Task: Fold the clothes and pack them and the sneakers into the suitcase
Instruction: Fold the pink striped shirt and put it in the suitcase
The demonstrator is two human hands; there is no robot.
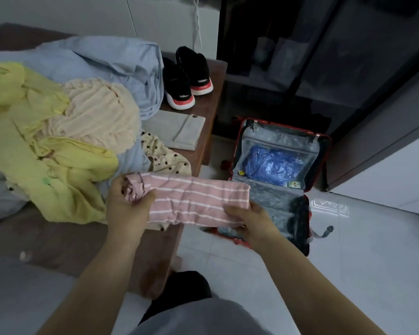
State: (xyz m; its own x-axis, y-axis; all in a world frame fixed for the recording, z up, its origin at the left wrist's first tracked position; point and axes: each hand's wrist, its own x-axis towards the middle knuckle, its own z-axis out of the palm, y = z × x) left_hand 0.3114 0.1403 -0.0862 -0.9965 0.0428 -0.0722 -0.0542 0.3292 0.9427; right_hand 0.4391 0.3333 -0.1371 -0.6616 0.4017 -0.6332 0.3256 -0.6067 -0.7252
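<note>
The head view looks down on a person holding a folded pink striped garment (pixel 194 201) in mid-frame. The left hand (pixel 127 206) pinches its bunched left end, fingers (pixel 146 198) closed over the cloth; the right hand (pixel 253 222) supports the lower right corner from beneath, fingers curled on the fabric. The garment's long axis runs left to right, and its right end overlaps the open suitcase (pixel 276 170) on the floor at right of centre, so the right hand is the nearer one for lowering it in. The suitcase is red-edged with a grey lining and a blue crinkled plastic bag (pixel 271 165) behind mesh in its lid. At left, on the bed (pixel 58 240), lies a soft heap: a yellow garment (pixel 34 146), a cream ribbed knit (pixel 94 112), a pale blue shirt (pixel 107 59). A folded grey piece (pixel 177 129) and black sneakers (pixel 186 81) with red-and-white soles sit in the upper centre.
</note>
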